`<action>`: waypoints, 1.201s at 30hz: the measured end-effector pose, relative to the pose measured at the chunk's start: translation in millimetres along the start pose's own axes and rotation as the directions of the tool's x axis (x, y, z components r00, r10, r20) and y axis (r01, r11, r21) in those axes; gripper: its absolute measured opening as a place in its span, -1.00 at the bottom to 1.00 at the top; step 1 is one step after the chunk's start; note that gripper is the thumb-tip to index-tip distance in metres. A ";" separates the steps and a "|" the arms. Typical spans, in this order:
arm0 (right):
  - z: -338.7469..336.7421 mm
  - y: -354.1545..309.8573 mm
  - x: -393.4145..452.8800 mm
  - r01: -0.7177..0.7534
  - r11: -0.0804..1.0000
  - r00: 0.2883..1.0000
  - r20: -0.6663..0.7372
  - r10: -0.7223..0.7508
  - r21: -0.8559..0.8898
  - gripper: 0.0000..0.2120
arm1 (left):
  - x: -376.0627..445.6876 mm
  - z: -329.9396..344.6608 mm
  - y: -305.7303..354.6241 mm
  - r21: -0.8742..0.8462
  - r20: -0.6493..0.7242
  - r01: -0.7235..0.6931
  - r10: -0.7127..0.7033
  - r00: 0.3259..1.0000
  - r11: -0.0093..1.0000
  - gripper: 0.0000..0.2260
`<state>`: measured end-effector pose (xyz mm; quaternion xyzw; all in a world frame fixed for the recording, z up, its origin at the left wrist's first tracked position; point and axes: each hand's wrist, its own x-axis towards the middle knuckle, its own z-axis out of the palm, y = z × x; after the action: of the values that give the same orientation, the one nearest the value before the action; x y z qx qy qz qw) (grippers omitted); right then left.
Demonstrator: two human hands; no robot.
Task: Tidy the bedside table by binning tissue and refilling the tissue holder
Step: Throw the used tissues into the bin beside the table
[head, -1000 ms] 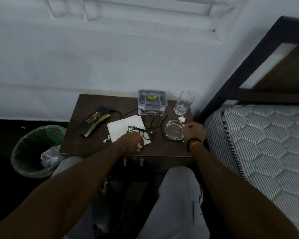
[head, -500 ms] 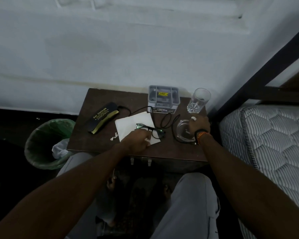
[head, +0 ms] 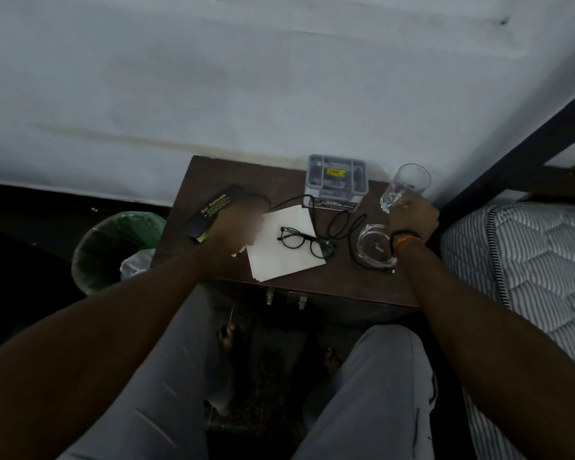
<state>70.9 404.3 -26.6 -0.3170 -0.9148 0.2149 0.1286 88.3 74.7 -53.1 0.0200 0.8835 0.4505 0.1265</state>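
My left hand (head: 238,224) is a motion-blurred smear over the bedside table (head: 279,180), covering the near end of the black glasses case (head: 213,207), and I cannot tell whether it is closed; small white tissue scraps (head: 241,252) lie just under it at the edge of the flat tissue sheet (head: 279,257). My right hand (head: 414,215) is wrapped around the base of the drinking glass (head: 407,185), with the glass ashtray (head: 375,245) just below it, while the grey tissue holder (head: 337,180) stands between my two hands and the green bin (head: 113,247) sits left of my left hand.
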 end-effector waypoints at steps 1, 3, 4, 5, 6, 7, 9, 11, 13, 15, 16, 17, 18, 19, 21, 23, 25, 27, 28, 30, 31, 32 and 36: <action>-1.1 -4.8 -1.4 0.033 0.999 0.999 -0.017 -0.033 0.030 -0.79 | 0.6 -3.2 1.1 -0.015 -0.017 0.021 -0.021 1.000 1.000 -0.93; -4.7 -18.1 -7.1 0.143 0.986 0.990 -0.022 -0.141 0.090 -0.85 | 1.7 -7.7 3.2 -0.080 -0.054 0.050 -0.055 0.997 0.996 -0.88; -5.3 -25.7 -11.9 0.195 0.973 0.981 -0.012 -0.195 0.123 -0.83 | 1.0 -11.5 4.3 -0.085 -0.072 0.059 -0.065 0.995 0.995 -0.88; -6.8 -35.8 -18.7 0.239 0.958 0.970 0.008 -0.244 0.159 -0.78 | 0.1 -16.0 4.3 -0.069 -0.093 0.067 -0.074 0.993 0.995 -0.91; -8.2 -47.4 -27.4 0.278 0.943 0.956 0.044 -0.291 0.183 -0.74 | -0.5 -21.5 4.1 -0.063 -0.098 0.083 -0.089 0.991 0.995 -0.93; -7.0 -58.6 -35.6 0.334 0.923 0.931 0.088 -0.355 0.189 -0.73 | -0.7 -26.9 3.5 -0.063 -0.099 0.096 -0.102 0.990 0.993 -0.94; -1.3 -81.8 -59.1 0.469 0.862 0.834 0.226 -0.504 0.190 -0.74 | -0.6 -37.0 -2.7 -0.073 -0.105 0.134 -0.141 0.984 0.988 -0.87; 11.6 -100.0 -83.8 0.528 0.811 0.711 0.392 -0.584 0.251 -0.76 | -2.5 -44.9 -9.2 -0.103 -0.106 0.170 -0.181 0.978 0.980 -0.83; 28.9 -113.1 -105.7 0.549 0.796 0.574 0.577 -0.581 0.255 -0.78 | -6.4 -51.2 -13.4 -0.143 -0.113 0.183 -0.200 0.973 0.973 -0.83; 47.0 -123.6 -127.0 0.566 0.793 0.451 0.721 -0.527 0.225 -0.77 | -10.5 -59.1 -19.7 -0.151 -0.120 0.199 -0.218 0.968 0.968 -0.83; 54.9 -128.8 -137.4 0.578 0.790 0.420 0.756 -0.502 0.204 -0.74 | -12.8 -63.7 -22.7 -0.151 -0.124 0.205 -0.224 0.967 0.967 -0.84; 63.7 -131.4 -144.7 0.593 0.784 0.406 0.772 -0.489 0.185 -0.69 | -13.3 -66.8 -26.4 -0.141 -0.133 0.206 -0.224 0.965 0.968 -0.83; 71.0 -134.7 -152.2 0.618 0.770 0.400 0.781 -0.481 0.158 -0.62 | -14.3 -71.3 -30.4 -0.115 -0.151 0.204 -0.220 0.964 0.972 -0.81; 79.1 -136.9 -158.0 0.647 0.751 0.396 0.783 -0.480 0.133 -0.56 | -14.6 -75.7 -34.3 -0.072 -0.174 0.199 -0.209 0.962 0.977 -0.77; 92.3 -140.6 -166.2 0.693 0.716 0.396 0.788 -0.471 0.079 -0.50 | -15.8 -84.8 -41.8 -0.028 -0.209 0.193 -0.195 0.958 0.981 -0.72; 101.1 -142.8 -170.5 0.699 0.713 0.410 0.785 -0.465 0.058 -0.52 | -16.3 -90.9 -49.0 -0.067 -0.220 0.191 -0.201 0.955 0.979 -0.74; 107.8 -144.9 -173.0 0.686 0.727 0.450 0.762 -0.466 0.039 -0.61 | -17.2 -95.9 -55.9 -0.097 -0.233 0.181 -0.199 0.952 0.979 -0.76; 111.6 -146.7 -175.5 0.676 0.737 0.493 0.739 -0.459 0.006 -0.68 | -18.3 -99.8 -61.0 -0.114 -0.250 0.166 -0.190 0.949 0.979 -0.77; 112.5 -147.8 -177.2 0.676 0.737 0.509 0.727 -0.462 -0.004 -0.71 | -19.1 -102.0 -63.6 -0.128 -0.263 0.164 -0.193 0.945 0.978 -0.77; 113.5 -148.4 -180.0 0.687 0.726 0.526 0.703 -0.478 -0.020 -0.74 | -19.2 -105.8 -71.2 -0.150 -0.278 0.165 -0.202 0.939 0.975 -0.77; 114.8 -148.6 -181.2 0.697 0.717 0.530 0.689 -0.495 -0.020 -0.75 | -19.4 -107.6 -75.9 -0.162 -0.278 0.165 -0.205 0.938 0.973 -0.78; 115.6 -148.4 -182.0 0.700 0.714 0.535 0.676 -0.507 -0.018 -0.76 | -20.2 -109.5 -79.7 -0.174 -0.278 0.165 -0.209 0.937 0.971 -0.79; 117.8 -151.3 -188.1 0.721 0.691 0.550 0.654 -0.520 -0.057 -0.75 | -26.5 -117.6 -94.2 -0.222 -0.311 0.176 -0.241 0.919 0.959 -0.83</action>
<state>91.9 141.1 -76.5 0.0995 -0.9799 0.0907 -0.1472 92.8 -78.2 -57.0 -0.1635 0.8423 0.5131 0.0233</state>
